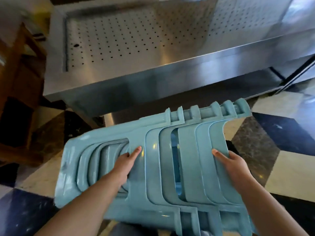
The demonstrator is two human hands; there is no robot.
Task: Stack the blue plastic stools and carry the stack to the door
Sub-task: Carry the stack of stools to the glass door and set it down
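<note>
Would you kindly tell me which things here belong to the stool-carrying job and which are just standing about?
Part of the job:
- stack of blue stools, carried on its side
- left hand, fingers in the seat opening
- right hand, gripping a leg edge

Just there:
- perforated steel counter
- wooden furniture
- checkered floor

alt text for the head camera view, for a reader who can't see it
Two bare hands carry a nested stack of blue plastic stools tipped on its side; the left hand grips a side opening, the right hand a leg edge. Ahead stands a perforated steel counter on a chequered floor.
</note>
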